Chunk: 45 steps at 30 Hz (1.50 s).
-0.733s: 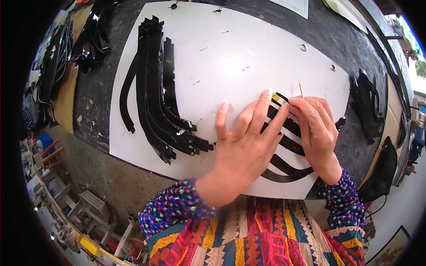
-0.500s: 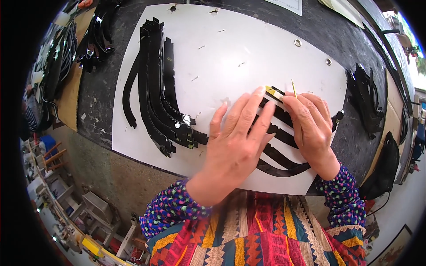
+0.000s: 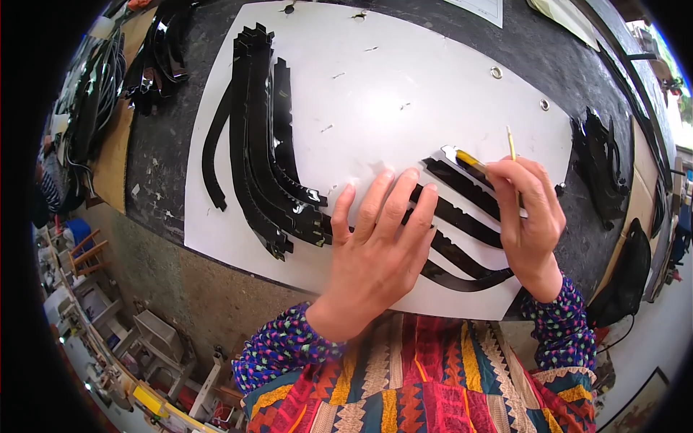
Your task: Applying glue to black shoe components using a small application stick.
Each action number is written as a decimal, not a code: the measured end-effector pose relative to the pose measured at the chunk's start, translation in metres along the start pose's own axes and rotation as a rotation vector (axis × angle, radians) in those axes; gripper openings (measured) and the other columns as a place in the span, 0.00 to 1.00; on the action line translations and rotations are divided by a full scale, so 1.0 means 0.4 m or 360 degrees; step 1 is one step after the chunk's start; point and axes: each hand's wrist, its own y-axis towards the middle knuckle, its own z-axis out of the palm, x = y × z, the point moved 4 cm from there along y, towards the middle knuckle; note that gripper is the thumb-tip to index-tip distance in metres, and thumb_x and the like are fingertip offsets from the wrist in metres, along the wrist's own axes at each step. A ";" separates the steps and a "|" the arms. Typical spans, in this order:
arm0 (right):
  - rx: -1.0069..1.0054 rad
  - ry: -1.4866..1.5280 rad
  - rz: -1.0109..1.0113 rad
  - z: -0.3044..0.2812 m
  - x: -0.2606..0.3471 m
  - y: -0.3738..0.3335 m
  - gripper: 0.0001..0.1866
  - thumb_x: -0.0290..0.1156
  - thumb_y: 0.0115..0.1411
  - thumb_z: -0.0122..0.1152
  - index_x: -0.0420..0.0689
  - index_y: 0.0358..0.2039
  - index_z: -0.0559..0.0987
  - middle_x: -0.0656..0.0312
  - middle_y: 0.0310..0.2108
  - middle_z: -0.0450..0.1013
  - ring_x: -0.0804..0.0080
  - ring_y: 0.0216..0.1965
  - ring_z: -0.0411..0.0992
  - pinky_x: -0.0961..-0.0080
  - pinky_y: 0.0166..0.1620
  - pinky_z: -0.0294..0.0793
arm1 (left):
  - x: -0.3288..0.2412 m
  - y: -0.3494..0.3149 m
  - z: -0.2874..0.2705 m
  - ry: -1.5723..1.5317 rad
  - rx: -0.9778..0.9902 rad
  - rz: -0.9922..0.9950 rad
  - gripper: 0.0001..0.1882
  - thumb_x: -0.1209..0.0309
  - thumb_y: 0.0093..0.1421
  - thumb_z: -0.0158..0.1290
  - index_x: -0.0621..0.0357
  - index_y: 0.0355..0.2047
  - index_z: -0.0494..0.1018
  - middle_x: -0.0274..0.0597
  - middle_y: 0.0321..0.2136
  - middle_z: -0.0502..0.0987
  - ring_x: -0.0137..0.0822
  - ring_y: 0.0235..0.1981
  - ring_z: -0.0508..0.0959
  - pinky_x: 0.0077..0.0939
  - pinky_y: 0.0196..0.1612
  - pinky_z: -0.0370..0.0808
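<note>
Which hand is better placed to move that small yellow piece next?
Probably the right hand: it appears to touch the yellow piece, though it also holds a thin stick. The left hand lies spread over black strips.

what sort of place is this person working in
Probably a small workshop: cut black strips lie on a white sheet over a scuffed dark worktable, with another black bundle at the right.
</note>
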 end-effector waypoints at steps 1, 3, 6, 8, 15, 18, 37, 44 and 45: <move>0.0058 0.0172 0.0241 -0.007 0.005 0.002 0.12 0.15 0.57 0.64 0.36 0.42 0.80 0.55 0.35 0.77 0.62 0.35 0.77 0.72 0.38 0.76 | 0.002 -0.003 0.001 -0.0017 0.0006 0.0001 0.29 0.62 0.62 0.57 0.45 0.64 0.68 0.40 0.62 0.67 0.40 0.64 0.64 0.45 0.69 0.49; 0.0180 0.0448 0.0418 0.007 -0.003 -0.002 0.10 0.15 0.60 0.63 0.36 0.43 0.79 0.54 0.36 0.77 0.65 0.33 0.78 0.76 0.35 0.77 | 0.005 -0.007 -0.001 -0.0010 0.0013 -0.0015 0.29 0.62 0.62 0.57 0.43 0.64 0.68 0.40 0.62 0.67 0.40 0.64 0.64 0.45 0.69 0.49; 0.0238 0.0373 0.0275 0.026 0.000 -0.001 0.12 0.13 0.58 0.63 0.36 0.43 0.79 0.52 0.36 0.77 0.61 0.34 0.78 0.72 0.37 0.78 | -0.001 0.004 0.000 -0.0020 -0.0002 -0.0001 0.29 0.63 0.61 0.56 0.40 0.64 0.70 0.39 0.61 0.67 0.39 0.64 0.64 0.45 0.69 0.48; 0.0237 0.0354 0.0262 0.034 -0.002 -0.004 0.13 0.13 0.57 0.63 0.35 0.43 0.79 0.52 0.36 0.77 0.60 0.35 0.78 0.71 0.37 0.79 | -0.005 0.009 -0.002 -0.0008 -0.0014 -0.0005 0.29 0.63 0.61 0.56 0.39 0.64 0.70 0.38 0.60 0.66 0.38 0.64 0.63 0.45 0.69 0.48; 0.0142 0.0148 0.0109 0.040 -0.006 0.010 0.14 0.11 0.56 0.63 0.34 0.44 0.78 0.50 0.35 0.76 0.58 0.35 0.78 0.71 0.36 0.79 | -0.007 0.018 -0.008 0.0074 -0.0019 -0.0034 0.30 0.64 0.56 0.56 0.37 0.62 0.72 0.35 0.57 0.66 0.36 0.61 0.64 0.46 0.68 0.50; 0.0148 0.0236 0.0195 0.034 -0.008 0.015 0.14 0.11 0.57 0.62 0.34 0.43 0.79 0.50 0.35 0.77 0.59 0.35 0.78 0.71 0.37 0.79 | -0.005 0.017 -0.005 0.0085 -0.0019 -0.0036 0.30 0.64 0.56 0.56 0.37 0.62 0.73 0.35 0.57 0.66 0.36 0.61 0.64 0.46 0.68 0.50; 0.0246 0.0355 0.0289 0.042 0.007 0.004 0.15 0.10 0.56 0.62 0.34 0.44 0.78 0.49 0.37 0.76 0.58 0.36 0.77 0.71 0.37 0.78 | -0.008 0.006 -0.003 0.0131 0.0050 -0.0006 0.24 0.62 0.60 0.52 0.42 0.59 0.75 0.22 0.64 0.69 0.38 0.64 0.61 0.49 0.69 0.48; 0.0262 0.0346 0.0249 0.042 0.009 0.002 0.16 0.08 0.54 0.61 0.34 0.43 0.79 0.49 0.37 0.76 0.59 0.35 0.77 0.72 0.35 0.79 | -0.007 0.006 0.000 0.0168 0.0055 0.0019 0.23 0.62 0.61 0.51 0.42 0.58 0.74 0.21 0.64 0.68 0.38 0.65 0.61 0.49 0.69 0.48; 0.0259 0.0345 0.0246 0.043 0.009 0.002 0.16 0.09 0.53 0.62 0.34 0.43 0.79 0.49 0.36 0.76 0.59 0.35 0.78 0.72 0.35 0.78 | -0.007 0.005 0.000 0.0170 0.0057 0.0017 0.23 0.63 0.61 0.51 0.42 0.58 0.74 0.21 0.64 0.68 0.38 0.65 0.61 0.49 0.69 0.48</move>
